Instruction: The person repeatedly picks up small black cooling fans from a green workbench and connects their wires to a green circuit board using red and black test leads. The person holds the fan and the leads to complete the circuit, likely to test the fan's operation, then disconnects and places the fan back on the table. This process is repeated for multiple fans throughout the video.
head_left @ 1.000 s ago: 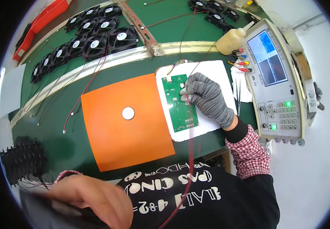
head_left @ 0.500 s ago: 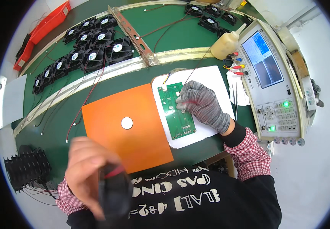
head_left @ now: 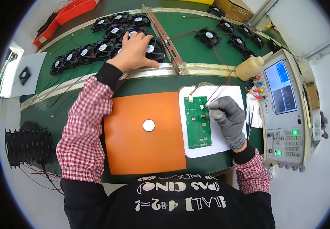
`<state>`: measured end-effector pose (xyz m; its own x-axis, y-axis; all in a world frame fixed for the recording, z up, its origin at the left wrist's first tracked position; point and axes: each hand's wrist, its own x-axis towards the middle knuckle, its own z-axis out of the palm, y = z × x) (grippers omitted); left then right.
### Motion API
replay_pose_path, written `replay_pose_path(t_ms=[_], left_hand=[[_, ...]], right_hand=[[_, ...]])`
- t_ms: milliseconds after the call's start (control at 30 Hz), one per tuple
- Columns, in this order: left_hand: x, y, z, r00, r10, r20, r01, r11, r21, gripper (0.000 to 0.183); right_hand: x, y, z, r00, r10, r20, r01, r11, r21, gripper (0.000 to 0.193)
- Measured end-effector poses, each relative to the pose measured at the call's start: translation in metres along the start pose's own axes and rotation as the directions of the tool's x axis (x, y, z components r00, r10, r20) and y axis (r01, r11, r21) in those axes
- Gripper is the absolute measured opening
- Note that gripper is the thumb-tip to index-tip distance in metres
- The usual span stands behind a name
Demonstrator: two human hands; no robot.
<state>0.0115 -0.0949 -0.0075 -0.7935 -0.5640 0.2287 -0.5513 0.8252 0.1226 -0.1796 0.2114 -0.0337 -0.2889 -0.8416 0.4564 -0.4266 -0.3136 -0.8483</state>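
While the left hand (head_left: 133, 52) was blurred low over the near worktop (head_left: 146, 84) half a second ago, with something dark beside its fingers, it is now seen stretched out to the rows of black fans (head_left: 84, 53). Its fingers are spread wide over them; whether one is gripped cannot be told. The gloved right hand (head_left: 230, 120) has been drawn off the circuit board (head_left: 196, 129) to its right edge, just beside a small white connector (head_left: 202, 107). Its fingers are curled and the thumb is bent toward them; whether the thin wire near their tips is held cannot be made out. The board is left lying flat on the white pad (head_left: 220, 147), more fully exposed than before. A lone fan (head_left: 208, 37), unseen there earlier, is now shown beyond the metal bar (head_left: 161, 36), its red lead trailed toward the board.

Several fans are covered by the left hand, and part of the pad by the right. To the left of the pad, an orange mat (head_left: 146, 152) is laid with a white disc (head_left: 148, 125) on it. A yellowish bottle (head_left: 250, 68) and a lit instrument (head_left: 285, 121) are placed at the right.
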Motion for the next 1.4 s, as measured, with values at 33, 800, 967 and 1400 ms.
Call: replay_pose_path(t_ms=[33,800,967,1400], left_hand=[[0.002,0.013,-0.008,0.996,0.073,-0.056,-0.071,0.997,0.034,0.096],[-0.152,0.102,-0.084,0.825,0.564,-0.014,-0.562,0.824,0.066,0.037],[-0.156,0.077,-0.059,0.955,0.228,-0.188,-0.252,0.961,-0.114,0.049],[-0.189,0.133,-0.088,0.849,0.415,-0.325,-0.436,0.9,0.011,0.056]], right_hand=[[0.0,0.004,-0.003,0.996,-0.085,-0.036,0.085,0.996,-0.019,0.016],[0.003,-0.014,-0.004,0.954,0.233,0.187,-0.212,0.969,-0.124,0.016],[-0.001,-0.007,0.002,0.981,0.079,0.175,-0.036,0.971,-0.235,0.015],[-0.002,0.004,0.0,0.971,0.056,0.233,-0.005,0.977,-0.214,0.016]])
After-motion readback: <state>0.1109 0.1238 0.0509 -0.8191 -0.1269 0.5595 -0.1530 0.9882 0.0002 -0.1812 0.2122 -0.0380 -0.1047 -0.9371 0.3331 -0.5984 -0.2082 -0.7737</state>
